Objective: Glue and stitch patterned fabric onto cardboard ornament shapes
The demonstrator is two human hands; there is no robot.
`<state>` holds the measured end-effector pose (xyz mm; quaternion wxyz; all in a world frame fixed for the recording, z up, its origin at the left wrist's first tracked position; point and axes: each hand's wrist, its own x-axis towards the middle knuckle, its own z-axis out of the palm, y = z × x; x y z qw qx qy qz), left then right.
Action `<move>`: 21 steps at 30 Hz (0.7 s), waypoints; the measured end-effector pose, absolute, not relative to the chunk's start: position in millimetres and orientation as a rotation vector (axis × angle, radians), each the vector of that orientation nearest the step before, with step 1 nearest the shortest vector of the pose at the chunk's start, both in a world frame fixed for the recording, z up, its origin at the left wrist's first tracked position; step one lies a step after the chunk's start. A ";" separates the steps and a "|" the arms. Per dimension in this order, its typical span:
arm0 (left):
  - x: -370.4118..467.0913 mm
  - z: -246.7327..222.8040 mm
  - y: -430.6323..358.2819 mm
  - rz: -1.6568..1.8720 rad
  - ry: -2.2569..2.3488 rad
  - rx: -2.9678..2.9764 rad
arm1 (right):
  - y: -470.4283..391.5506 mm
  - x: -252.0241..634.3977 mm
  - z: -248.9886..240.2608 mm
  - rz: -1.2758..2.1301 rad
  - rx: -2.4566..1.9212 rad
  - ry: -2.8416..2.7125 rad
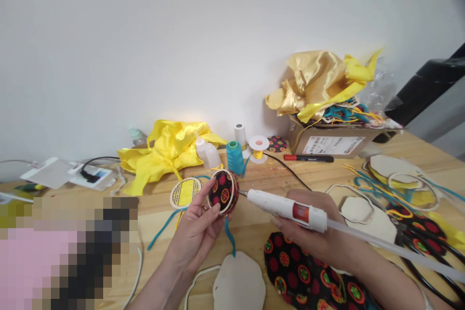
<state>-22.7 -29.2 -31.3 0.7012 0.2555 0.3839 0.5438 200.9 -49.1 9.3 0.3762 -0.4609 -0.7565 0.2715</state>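
Note:
My left hand [205,220] grips a small round fabric-covered piece [221,191], dark with red and orange circles and a pale rim, between thumb and fingers. A teal ribbon [229,237] hangs below it. In my right hand [316,227] is a white hot glue gun [274,206], its metal nozzle at or very near the right side of the round piece; I cannot tell whether they touch. A long translucent glue stick [385,247] runs out of its back. Left of the held piece lies a pale openwork disc [186,193] with a yellow centre.
Yellow satin [170,147], a white bottle [209,155], teal thread [235,157] and a marker [308,158] sit along the back. A cardboard box [327,140] overflows with gold fabric [316,82]. Patterned fabric [301,271], cream cut-outs [240,283] and black-handled scissors [428,252] lie nearer.

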 end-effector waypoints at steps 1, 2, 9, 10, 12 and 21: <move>-22.9 -31.7 -29.2 1.211 0.852 0.572 | -49.2 200.9 9.6 0.700 -1.183 -1.934; -23.0 -32.0 -29.1 1.211 0.849 0.574 | -49.3 200.9 9.6 0.704 -1.189 -1.932; -21.8 -32.7 -31.1 1.193 0.843 0.588 | -47.7 202.0 8.3 0.675 -1.233 -1.959; -21.7 -33.0 -31.4 1.190 0.840 0.589 | -47.4 202.4 8.0 0.683 -1.230 -1.949; -21.7 -33.8 -31.9 1.189 0.834 0.599 | -47.1 203.1 7.3 0.693 -1.235 -1.922; -22.5 -37.8 -32.4 1.197 0.815 0.637 | -46.6 206.4 2.7 0.662 -1.197 -1.963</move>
